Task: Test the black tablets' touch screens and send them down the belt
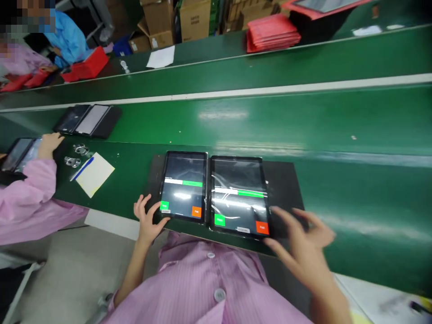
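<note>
Two tablets lie side by side on a black mat (281, 189) at the edge of the green bench. The left tablet (184, 207) and the right tablet (238, 211) are both lit, each with a green and an orange-red button near the bottom of a dark screen. Clear film glints on the right one. My left hand (148, 220) is at the lower left corner of the left tablet, fingers apart, thumb and index finger by its edge. Slightly blurred, my right hand (302, 238) spreads its fingers beside the lower right corner of the right tablet.
To the left lie a notepad (96, 175), a blue pen (83, 168) and suction cups (72, 162). A co-worker's hand (50, 141) is near more tablets (91, 119). Red sleeves (272, 31) are stacked across the conveyor (303, 117); other people sit at the far left.
</note>
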{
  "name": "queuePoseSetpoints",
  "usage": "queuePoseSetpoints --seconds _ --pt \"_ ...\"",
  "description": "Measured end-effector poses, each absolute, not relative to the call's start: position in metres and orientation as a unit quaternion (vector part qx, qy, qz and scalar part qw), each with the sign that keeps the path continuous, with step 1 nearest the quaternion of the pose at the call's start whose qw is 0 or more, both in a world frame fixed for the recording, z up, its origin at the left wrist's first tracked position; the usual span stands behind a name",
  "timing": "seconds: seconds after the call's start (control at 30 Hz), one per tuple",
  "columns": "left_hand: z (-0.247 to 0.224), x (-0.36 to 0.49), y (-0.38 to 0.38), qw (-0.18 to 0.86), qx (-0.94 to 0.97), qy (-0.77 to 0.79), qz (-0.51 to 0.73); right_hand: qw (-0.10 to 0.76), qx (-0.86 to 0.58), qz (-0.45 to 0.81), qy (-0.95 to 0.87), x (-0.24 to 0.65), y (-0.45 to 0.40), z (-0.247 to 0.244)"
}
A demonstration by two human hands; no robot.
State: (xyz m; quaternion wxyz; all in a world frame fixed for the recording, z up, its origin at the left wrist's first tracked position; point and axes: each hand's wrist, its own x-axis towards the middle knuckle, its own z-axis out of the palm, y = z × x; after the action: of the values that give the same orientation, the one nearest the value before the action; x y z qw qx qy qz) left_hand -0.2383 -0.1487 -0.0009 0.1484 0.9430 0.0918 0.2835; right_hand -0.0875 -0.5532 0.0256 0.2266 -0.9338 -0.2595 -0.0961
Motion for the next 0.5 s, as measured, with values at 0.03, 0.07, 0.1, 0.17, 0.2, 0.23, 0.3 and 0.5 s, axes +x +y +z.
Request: queuePoseSetpoints --seconds 0.03,0.07,0.1,0.17,0.2,0.23,0.3,0.5 --pt "-0.002 -0.24 -0.147 0.12 0.949 0.076 0.283 0.23 -0.913 -0.103 -0.321 -0.094 -0.536 0.035" --pt "-0.003 -0.242 -0.145 0.099 0.952 0.06 0.282 0.234 -0.891 -0.111 -0.373 -0.099 -0.521 0.041" --pt "-0.002 -0.243 -0.143 0.093 0.954 0.047 0.283 0.236 -0.873 -0.119 -0.411 -0.103 -0.509 0.045" --pt "0.006 -0.241 -0.139 0.116 0.949 0.032 0.293 0.231 -0.856 -0.123 -0.446 -0.104 -0.495 0.049" --pt "0.013 -0.237 -0.138 0.135 0.944 0.032 0.299 0.227 -0.854 -0.119 -0.453 -0.101 -0.493 0.05" --pt "0.023 -0.23 -0.138 0.15 0.941 0.033 0.301 0.227 -0.853 -0.113 -0.457 -0.096 -0.495 0.051" --pt "0.048 -0.208 -0.141 0.167 0.948 0.028 0.268 0.243 -0.854 -0.102 -0.448 -0.079 -0.504 0.055" --pt "0.099 -0.085 -0.18 0.116 0.991 -0.04 0.057 0.325 -0.906 -0.083 -0.257 0.017 -0.514 0.049"
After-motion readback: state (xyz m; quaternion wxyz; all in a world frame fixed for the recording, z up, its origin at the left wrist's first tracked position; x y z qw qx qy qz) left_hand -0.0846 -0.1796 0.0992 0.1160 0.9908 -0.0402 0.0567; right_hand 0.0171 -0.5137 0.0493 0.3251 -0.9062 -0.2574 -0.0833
